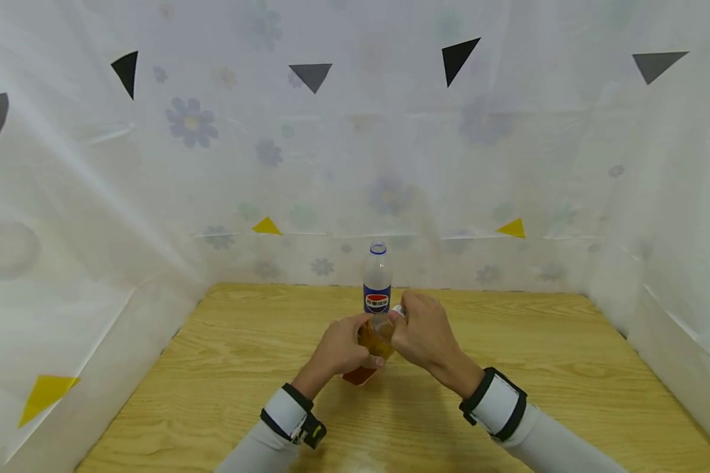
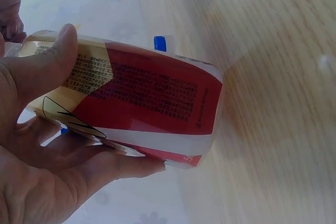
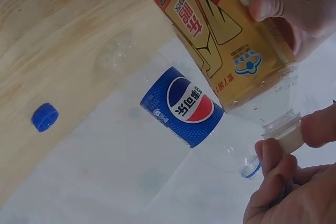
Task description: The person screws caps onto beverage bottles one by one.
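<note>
A red and gold drink bottle is held tilted over the table, its neck up toward the right. My left hand grips its body, with the thumb across the label in the left wrist view. At the neck, the thumb and fingers of my right hand pinch the white cap. Just behind stands a clear plastic Pepsi bottle with a blue label and no cap on its mouth. A blue bottle cap lies on the table in the right wrist view.
The light wood table reaches back to a white flowered plastic curtain, which also hangs along both sides. Black, grey and yellow triangles are stuck on the curtain. A dark strap with a small device circles each wrist.
</note>
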### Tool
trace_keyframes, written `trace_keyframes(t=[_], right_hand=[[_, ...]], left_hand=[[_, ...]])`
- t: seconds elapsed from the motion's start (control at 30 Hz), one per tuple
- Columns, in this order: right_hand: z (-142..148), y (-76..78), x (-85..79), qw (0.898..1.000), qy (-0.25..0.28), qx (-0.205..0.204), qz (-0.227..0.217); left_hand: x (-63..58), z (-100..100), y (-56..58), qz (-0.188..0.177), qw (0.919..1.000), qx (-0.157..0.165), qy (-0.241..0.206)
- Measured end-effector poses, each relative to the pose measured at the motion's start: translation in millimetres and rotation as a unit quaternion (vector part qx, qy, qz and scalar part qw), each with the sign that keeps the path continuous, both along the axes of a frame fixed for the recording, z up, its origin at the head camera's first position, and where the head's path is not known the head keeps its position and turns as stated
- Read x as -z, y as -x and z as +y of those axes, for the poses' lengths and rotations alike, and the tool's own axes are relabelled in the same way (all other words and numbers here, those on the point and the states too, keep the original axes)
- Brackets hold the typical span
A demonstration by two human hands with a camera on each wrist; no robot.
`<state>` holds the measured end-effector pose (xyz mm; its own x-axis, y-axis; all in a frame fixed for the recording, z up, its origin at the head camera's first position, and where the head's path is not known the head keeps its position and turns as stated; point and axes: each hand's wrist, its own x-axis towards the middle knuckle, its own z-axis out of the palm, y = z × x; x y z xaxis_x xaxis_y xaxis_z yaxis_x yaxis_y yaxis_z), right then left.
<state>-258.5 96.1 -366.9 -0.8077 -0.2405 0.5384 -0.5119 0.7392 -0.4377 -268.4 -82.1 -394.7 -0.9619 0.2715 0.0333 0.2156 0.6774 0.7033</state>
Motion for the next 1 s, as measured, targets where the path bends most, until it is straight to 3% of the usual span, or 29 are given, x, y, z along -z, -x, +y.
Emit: trace_keyframes(t=[0.57,1.0], right_hand=[[4,-12.0,-1.4,1.000,-0.023,-0.005,-0.001],[3,-17.0,-9.4,0.998,-0.050,-0.031,-0.034]], left_hand=[[-0.3,-3,1.2,-0.022,0.9994,0.025,-0.010],[-4.5,-7,3.1,-0.028,0.9990,0.030,-0.018]])
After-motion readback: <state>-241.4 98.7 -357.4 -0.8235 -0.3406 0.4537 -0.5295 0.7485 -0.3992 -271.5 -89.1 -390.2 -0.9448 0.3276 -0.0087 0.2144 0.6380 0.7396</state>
